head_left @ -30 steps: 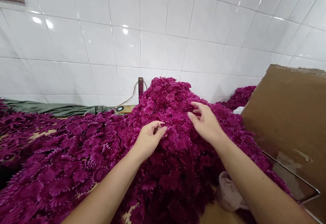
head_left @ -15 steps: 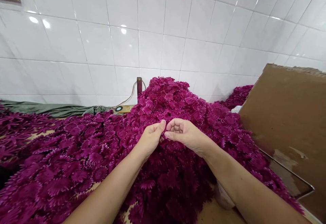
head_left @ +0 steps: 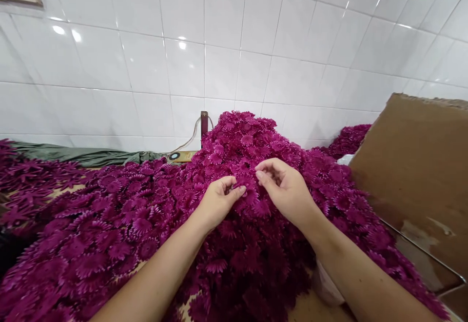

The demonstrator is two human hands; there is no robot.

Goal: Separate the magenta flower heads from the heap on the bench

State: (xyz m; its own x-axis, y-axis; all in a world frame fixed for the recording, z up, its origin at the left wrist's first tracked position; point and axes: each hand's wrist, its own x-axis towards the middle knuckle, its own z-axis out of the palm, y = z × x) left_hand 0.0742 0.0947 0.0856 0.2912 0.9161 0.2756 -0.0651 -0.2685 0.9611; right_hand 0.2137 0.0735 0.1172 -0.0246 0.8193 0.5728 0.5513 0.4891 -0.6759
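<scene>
My left hand (head_left: 217,200) is closed, thumb and index finger pinching a magenta artificial flower (head_left: 240,183) by its edge. Just to its right, my right hand (head_left: 287,188) has thumb and fingertips drawn together over the heap. What they hold, if anything, is too small to tell against the flowers. Both hands hover in front of a tall pile of magenta flowers (head_left: 244,136) with frilled, pale-edged petals. The two hands are apart from each other.
More flowers (head_left: 91,244) spread across the left side. A brown cardboard sheet (head_left: 417,175) leans at the right above a thin metal rod (head_left: 420,249). Behind stand a white tiled wall (head_left: 183,68), green cloth (head_left: 73,153), a dark post (head_left: 204,129) and a gold-coloured object (head_left: 185,156).
My hands have separated. The right hand has moved right and slightly up, and the left thumb now points toward the right. The view has shifted slightly.
</scene>
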